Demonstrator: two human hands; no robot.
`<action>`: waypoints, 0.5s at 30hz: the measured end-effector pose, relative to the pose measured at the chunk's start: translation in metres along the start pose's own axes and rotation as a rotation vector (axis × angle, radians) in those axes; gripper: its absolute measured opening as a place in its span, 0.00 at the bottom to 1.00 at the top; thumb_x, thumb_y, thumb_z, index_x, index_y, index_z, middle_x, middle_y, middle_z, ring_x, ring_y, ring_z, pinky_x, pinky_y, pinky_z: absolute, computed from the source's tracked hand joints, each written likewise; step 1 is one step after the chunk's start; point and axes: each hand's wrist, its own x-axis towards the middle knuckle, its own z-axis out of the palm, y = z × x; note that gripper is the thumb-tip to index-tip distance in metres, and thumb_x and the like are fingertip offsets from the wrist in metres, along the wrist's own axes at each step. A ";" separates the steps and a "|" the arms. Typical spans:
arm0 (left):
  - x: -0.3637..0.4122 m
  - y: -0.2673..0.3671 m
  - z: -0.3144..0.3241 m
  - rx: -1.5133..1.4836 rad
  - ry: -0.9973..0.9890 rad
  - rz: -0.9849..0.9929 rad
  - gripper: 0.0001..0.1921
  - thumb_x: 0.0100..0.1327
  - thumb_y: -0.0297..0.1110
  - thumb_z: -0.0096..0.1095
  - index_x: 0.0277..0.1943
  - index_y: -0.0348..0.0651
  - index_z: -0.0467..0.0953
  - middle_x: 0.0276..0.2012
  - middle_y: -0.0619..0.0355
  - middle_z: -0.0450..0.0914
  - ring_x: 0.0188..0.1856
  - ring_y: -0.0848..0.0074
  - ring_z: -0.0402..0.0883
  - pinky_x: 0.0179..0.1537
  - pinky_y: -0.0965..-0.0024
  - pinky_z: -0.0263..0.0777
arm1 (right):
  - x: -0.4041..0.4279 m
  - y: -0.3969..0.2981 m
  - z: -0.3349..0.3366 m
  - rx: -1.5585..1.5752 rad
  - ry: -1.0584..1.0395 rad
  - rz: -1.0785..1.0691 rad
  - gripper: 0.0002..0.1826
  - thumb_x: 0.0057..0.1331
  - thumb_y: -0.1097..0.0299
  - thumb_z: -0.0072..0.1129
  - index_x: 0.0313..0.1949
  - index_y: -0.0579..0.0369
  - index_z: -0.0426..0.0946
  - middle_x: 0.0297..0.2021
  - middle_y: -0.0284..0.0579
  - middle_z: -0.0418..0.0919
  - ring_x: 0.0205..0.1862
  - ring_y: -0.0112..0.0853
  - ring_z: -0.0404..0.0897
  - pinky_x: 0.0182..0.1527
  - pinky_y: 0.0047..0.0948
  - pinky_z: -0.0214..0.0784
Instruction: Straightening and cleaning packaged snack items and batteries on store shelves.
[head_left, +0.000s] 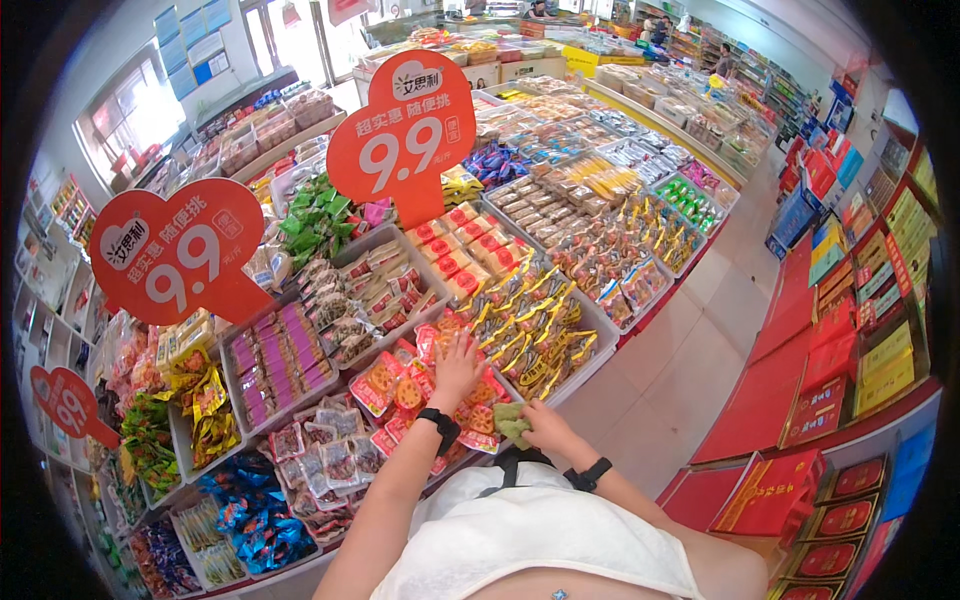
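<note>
My left hand (459, 369), a black band on its wrist, lies palm down over red snack packets (405, 386) printed with round biscuits. Its fingers are spread and touch the top packets; the palm side is hidden. Close to my waist, my right hand (552, 427) holds a crumpled green cloth (511, 423) beside the bin's front edge. Just beyond, to the right, a grey plastic bin (604, 330) holds yellow-and-black packets (536, 337). Left of the red packets are clear-wrapped snacks (337, 450). Behind them sit clear packs with round red labels (469, 247).
Red price signs (401, 127) (176, 247) with writing stand up among the bins. On the right, a tiled aisle (660, 375) separates this display from shelves of boxed goods (825, 360). Several people, including a person (724, 61), are far back among more display counters (675, 105).
</note>
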 end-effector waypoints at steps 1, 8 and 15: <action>0.001 0.004 -0.004 0.001 0.000 0.005 0.27 0.63 0.54 0.39 0.60 0.48 0.62 0.63 0.53 0.56 0.66 0.66 0.51 0.61 0.41 0.37 | 0.000 0.000 -0.001 -0.008 -0.014 0.002 0.17 0.47 0.71 0.53 0.38 0.60 0.70 0.38 0.53 0.66 0.42 0.47 0.69 0.44 0.37 0.65; 0.003 0.015 -0.004 0.013 -0.062 0.063 0.28 0.63 0.56 0.39 0.59 0.49 0.63 0.64 0.52 0.54 0.67 0.65 0.47 0.61 0.37 0.32 | 0.001 0.004 0.003 -0.045 -0.019 0.007 0.17 0.46 0.71 0.54 0.38 0.58 0.70 0.38 0.53 0.66 0.43 0.47 0.69 0.44 0.37 0.65; 0.002 0.007 0.006 -0.018 -0.018 0.071 0.28 0.63 0.56 0.38 0.60 0.49 0.62 0.64 0.51 0.54 0.67 0.66 0.47 0.62 0.39 0.29 | 0.001 0.006 0.006 0.001 0.004 -0.002 0.17 0.46 0.70 0.54 0.38 0.57 0.70 0.38 0.52 0.65 0.44 0.46 0.69 0.44 0.37 0.65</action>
